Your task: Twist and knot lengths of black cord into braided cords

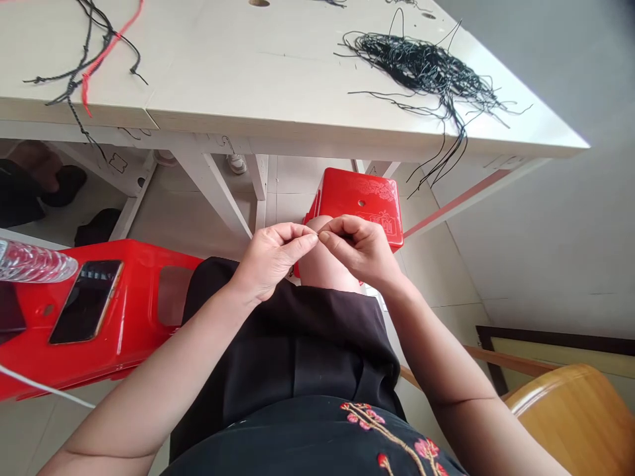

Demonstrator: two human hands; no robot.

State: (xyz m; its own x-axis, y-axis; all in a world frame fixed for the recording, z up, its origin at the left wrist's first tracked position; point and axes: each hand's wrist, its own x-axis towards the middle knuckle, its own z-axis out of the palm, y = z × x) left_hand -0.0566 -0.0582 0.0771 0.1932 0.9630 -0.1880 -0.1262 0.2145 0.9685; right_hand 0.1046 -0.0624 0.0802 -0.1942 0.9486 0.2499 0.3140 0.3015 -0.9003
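Note:
My left hand (278, 254) and my right hand (360, 248) meet fingertip to fingertip above my knee. Each is closed in a pinch of thumb and forefinger. Whatever they pinch is too small or hidden to make out. On the white table, a tangled bundle of thin black cords (421, 66) lies at the right, with loose ends hanging over the front edge. Knotted black cords (74, 84) and a red cord (102, 56) lie at the table's left.
A red stool (357, 198) stands beyond my knees, under the table (238, 73). Another red stool (133, 297) at the left bears a phone (86, 301) and a clear bottle (37, 262). A wooden chair (575, 416) is at the lower right.

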